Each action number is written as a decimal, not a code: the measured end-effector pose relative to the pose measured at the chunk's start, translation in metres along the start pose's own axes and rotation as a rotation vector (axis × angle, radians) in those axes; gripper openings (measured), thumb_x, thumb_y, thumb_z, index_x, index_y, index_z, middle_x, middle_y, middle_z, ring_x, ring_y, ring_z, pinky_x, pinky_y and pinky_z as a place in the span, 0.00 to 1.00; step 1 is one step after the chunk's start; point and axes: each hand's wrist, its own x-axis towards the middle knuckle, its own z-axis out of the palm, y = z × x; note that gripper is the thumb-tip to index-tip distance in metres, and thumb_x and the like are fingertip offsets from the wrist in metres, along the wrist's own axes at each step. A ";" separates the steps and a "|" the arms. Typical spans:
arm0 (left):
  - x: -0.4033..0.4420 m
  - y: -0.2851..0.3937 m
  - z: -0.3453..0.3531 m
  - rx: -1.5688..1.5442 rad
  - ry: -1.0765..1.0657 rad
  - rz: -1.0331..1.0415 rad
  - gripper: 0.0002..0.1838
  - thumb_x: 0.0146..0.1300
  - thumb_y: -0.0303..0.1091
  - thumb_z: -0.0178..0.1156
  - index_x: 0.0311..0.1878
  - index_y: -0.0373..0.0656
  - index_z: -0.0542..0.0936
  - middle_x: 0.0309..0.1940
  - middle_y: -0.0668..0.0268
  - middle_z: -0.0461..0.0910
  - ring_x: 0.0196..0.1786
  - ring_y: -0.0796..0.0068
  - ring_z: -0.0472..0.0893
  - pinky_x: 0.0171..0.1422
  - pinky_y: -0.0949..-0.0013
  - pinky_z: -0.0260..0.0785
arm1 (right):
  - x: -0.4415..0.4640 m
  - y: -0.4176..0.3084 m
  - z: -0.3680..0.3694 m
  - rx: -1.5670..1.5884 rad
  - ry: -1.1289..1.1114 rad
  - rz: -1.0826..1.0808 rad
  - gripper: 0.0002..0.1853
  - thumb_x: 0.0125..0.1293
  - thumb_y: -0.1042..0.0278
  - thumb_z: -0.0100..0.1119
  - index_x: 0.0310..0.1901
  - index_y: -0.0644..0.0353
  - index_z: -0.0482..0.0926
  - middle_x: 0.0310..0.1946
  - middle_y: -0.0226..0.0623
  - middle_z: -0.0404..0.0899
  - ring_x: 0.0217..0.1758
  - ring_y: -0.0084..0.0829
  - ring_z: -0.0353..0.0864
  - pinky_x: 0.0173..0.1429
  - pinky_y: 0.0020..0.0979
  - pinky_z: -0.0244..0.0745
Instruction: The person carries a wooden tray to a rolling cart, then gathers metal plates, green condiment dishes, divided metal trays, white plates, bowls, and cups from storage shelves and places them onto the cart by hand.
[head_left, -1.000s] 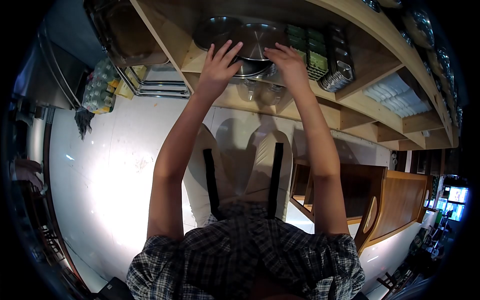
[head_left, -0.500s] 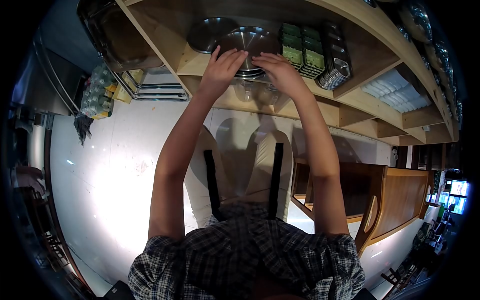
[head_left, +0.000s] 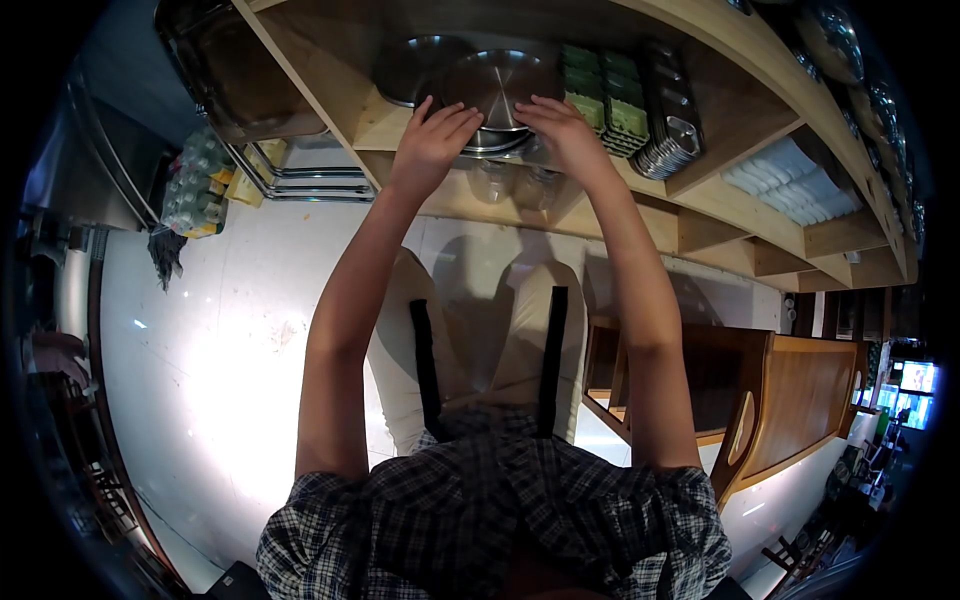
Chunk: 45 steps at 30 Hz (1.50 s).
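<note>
A shiny round metal plate (head_left: 498,85) lies uppermost on a stack of similar plates (head_left: 492,142) at the front of the wooden shelf. My left hand (head_left: 432,145) is at its front left, fingers bent over the rim. At the front right, my right hand (head_left: 562,135) has its fingertips on the plate's upper face near the rim. Both thumbs are hidden, so the grip underneath does not show. Another round metal plate (head_left: 415,65) sits behind my left hand.
Green stacked trays (head_left: 605,95) and nested metal dishes (head_left: 670,145) stand right of the plates. Glass jars (head_left: 492,182) are below the shelf edge. White items (head_left: 790,180) fill a right compartment. A wooden cabinet (head_left: 800,400) stands right; wrapped bottles (head_left: 195,185) are left.
My left hand has drawn slightly left and my right hand slightly right along the rim. The uppermost plate sits a little differently on the stack, its front rim now showing between my hands.
</note>
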 end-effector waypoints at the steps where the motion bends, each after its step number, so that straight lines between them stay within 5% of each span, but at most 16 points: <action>1: 0.002 0.000 -0.003 -0.013 0.019 0.003 0.19 0.54 0.28 0.54 0.52 0.43 0.78 0.50 0.68 0.79 0.58 0.69 0.76 0.70 0.52 0.58 | 0.000 0.001 0.003 0.098 0.002 0.015 0.15 0.61 0.74 0.56 0.50 0.55 0.81 0.55 0.32 0.78 0.64 0.37 0.71 0.69 0.41 0.61; 9: 0.003 0.000 0.000 -0.068 -0.018 0.005 0.17 0.54 0.28 0.54 0.49 0.43 0.79 0.47 0.67 0.81 0.54 0.68 0.77 0.68 0.53 0.59 | -0.001 -0.018 -0.003 0.281 -0.140 0.088 0.16 0.60 0.71 0.52 0.49 0.56 0.81 0.57 0.33 0.77 0.66 0.37 0.68 0.73 0.45 0.53; 12: -0.003 -0.003 0.005 -0.064 0.007 0.009 0.17 0.53 0.28 0.55 0.48 0.45 0.80 0.46 0.68 0.80 0.53 0.69 0.77 0.67 0.54 0.60 | 0.000 -0.019 -0.003 0.356 -0.012 0.088 0.16 0.58 0.77 0.52 0.48 0.60 0.80 0.57 0.38 0.77 0.64 0.40 0.71 0.71 0.38 0.59; 14: -0.009 -0.002 0.008 -0.012 0.025 -0.011 0.17 0.52 0.29 0.56 0.47 0.48 0.80 0.45 0.71 0.80 0.53 0.72 0.77 0.66 0.55 0.61 | 0.002 -0.024 -0.002 0.489 0.311 0.337 0.17 0.63 0.75 0.53 0.54 0.60 0.77 0.57 0.44 0.75 0.64 0.38 0.71 0.69 0.35 0.62; 18: -0.008 0.004 -0.016 -0.027 0.001 0.036 0.14 0.51 0.31 0.57 0.43 0.50 0.81 0.42 0.74 0.78 0.51 0.75 0.74 0.66 0.56 0.61 | 0.022 -0.027 0.013 0.791 0.543 0.694 0.25 0.66 0.66 0.58 0.61 0.66 0.67 0.55 0.52 0.75 0.57 0.37 0.75 0.61 0.30 0.69; 23: 0.012 0.015 -0.067 -0.157 -0.035 0.041 0.13 0.50 0.32 0.58 0.41 0.50 0.81 0.43 0.75 0.78 0.50 0.74 0.74 0.66 0.52 0.61 | 0.022 -0.041 -0.018 1.165 0.418 0.977 0.24 0.64 0.70 0.60 0.61 0.67 0.69 0.55 0.46 0.75 0.57 0.32 0.74 0.60 0.28 0.69; 25: 0.026 0.021 -0.092 -0.167 -0.120 0.079 0.14 0.50 0.32 0.59 0.42 0.51 0.82 0.42 0.76 0.80 0.48 0.74 0.75 0.68 0.53 0.58 | 0.015 -0.051 -0.031 1.320 0.340 1.269 0.21 0.66 0.72 0.58 0.60 0.65 0.70 0.52 0.42 0.76 0.54 0.30 0.75 0.58 0.27 0.69; 29: 0.066 0.047 -0.145 -0.204 -0.134 0.029 0.13 0.51 0.32 0.61 0.41 0.54 0.83 0.44 0.78 0.80 0.50 0.74 0.75 0.70 0.51 0.56 | 0.016 -0.090 -0.091 1.414 0.357 1.354 0.19 0.66 0.74 0.56 0.59 0.63 0.71 0.49 0.38 0.77 0.50 0.28 0.76 0.55 0.26 0.70; 33: 0.093 0.081 -0.193 -0.163 -0.300 -0.328 0.24 0.54 0.27 0.56 0.57 0.50 0.75 0.62 0.57 0.66 0.63 0.61 0.68 0.71 0.44 0.53 | 0.020 -0.127 -0.157 1.331 0.533 1.338 0.19 0.67 0.78 0.52 0.60 0.62 0.71 0.47 0.37 0.78 0.48 0.27 0.76 0.54 0.28 0.71; 35: 0.092 0.102 -0.210 -0.219 -0.396 -0.490 0.28 0.59 0.22 0.51 0.65 0.46 0.67 0.66 0.50 0.59 0.67 0.58 0.63 0.70 0.51 0.57 | 0.011 -0.138 -0.183 1.228 0.614 1.266 0.20 0.67 0.79 0.51 0.61 0.62 0.70 0.49 0.38 0.78 0.49 0.27 0.76 0.56 0.28 0.71; 37: 0.076 0.118 -0.209 -1.367 -0.052 -1.201 0.28 0.64 0.19 0.45 0.69 0.43 0.60 0.64 0.52 0.63 0.65 0.62 0.66 0.68 0.61 0.60 | 0.006 -0.153 -0.217 1.159 0.576 1.292 0.21 0.67 0.79 0.52 0.61 0.61 0.70 0.50 0.37 0.77 0.50 0.26 0.75 0.57 0.28 0.70; 39: 0.089 0.127 -0.232 -1.283 -0.042 -1.216 0.26 0.67 0.23 0.45 0.69 0.39 0.59 0.62 0.55 0.66 0.61 0.64 0.70 0.64 0.65 0.63 | 0.004 -0.169 -0.246 1.093 0.541 1.311 0.22 0.66 0.80 0.53 0.62 0.60 0.70 0.52 0.36 0.76 0.51 0.26 0.74 0.58 0.27 0.69; 41: 0.110 0.134 -0.247 -1.752 -0.058 -1.535 0.23 0.67 0.27 0.45 0.65 0.38 0.63 0.58 0.60 0.72 0.58 0.68 0.73 0.55 0.66 0.71 | -0.003 -0.184 -0.268 1.088 0.449 1.334 0.22 0.66 0.79 0.54 0.62 0.61 0.70 0.52 0.36 0.76 0.51 0.25 0.73 0.58 0.26 0.67; 42: 0.133 0.148 -0.259 -1.289 -0.151 -1.562 0.22 0.66 0.30 0.47 0.63 0.38 0.67 0.53 0.52 0.76 0.54 0.58 0.76 0.55 0.62 0.70 | -0.010 -0.188 -0.271 1.072 0.452 1.337 0.22 0.66 0.79 0.53 0.63 0.61 0.70 0.51 0.35 0.77 0.51 0.24 0.73 0.58 0.24 0.66; 43: 0.144 0.153 -0.271 -1.290 -0.151 -1.567 0.22 0.66 0.30 0.47 0.63 0.38 0.67 0.53 0.52 0.76 0.54 0.58 0.76 0.55 0.62 0.70 | -0.016 -0.193 -0.273 1.070 0.447 1.340 0.22 0.66 0.79 0.53 0.63 0.61 0.70 0.51 0.35 0.77 0.51 0.24 0.73 0.58 0.24 0.66; 45: 0.157 0.158 -0.289 -0.768 -0.314 -1.181 0.16 0.65 0.30 0.48 0.54 0.38 0.74 0.43 0.47 0.80 0.47 0.47 0.79 0.49 0.56 0.71 | -0.022 -0.202 -0.282 0.829 0.461 1.202 0.19 0.67 0.76 0.53 0.59 0.64 0.70 0.44 0.41 0.79 0.45 0.29 0.75 0.52 0.27 0.69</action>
